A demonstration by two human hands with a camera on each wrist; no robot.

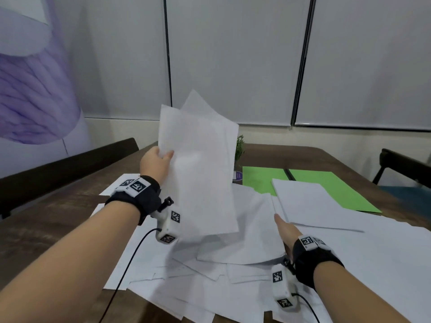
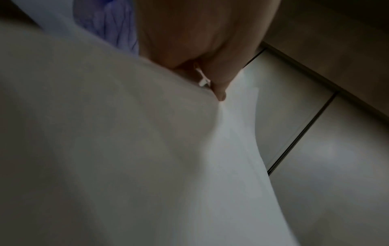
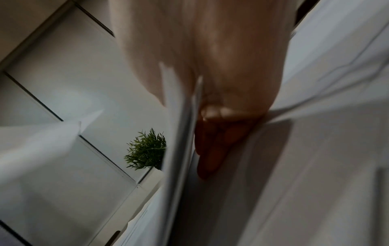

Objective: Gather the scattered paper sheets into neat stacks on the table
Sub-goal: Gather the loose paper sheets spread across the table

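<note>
My left grip [image 1: 155,159] pinches a raised sheaf of sheets [image 1: 200,169] at frame centre, my right grip [image 1: 285,231], fingers straight, slides under a stack [image 1: 310,203] at right, loose sheets [image 1: 210,287] cover the bench [image 1: 58,229] below.

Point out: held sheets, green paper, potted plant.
held sheets [image 1: 200,173], head view, middle of the front sheet.
green paper [image 1: 263,180], head view, bare left part.
potted plant [image 3: 146,149], right wrist view, its leaves.
</note>
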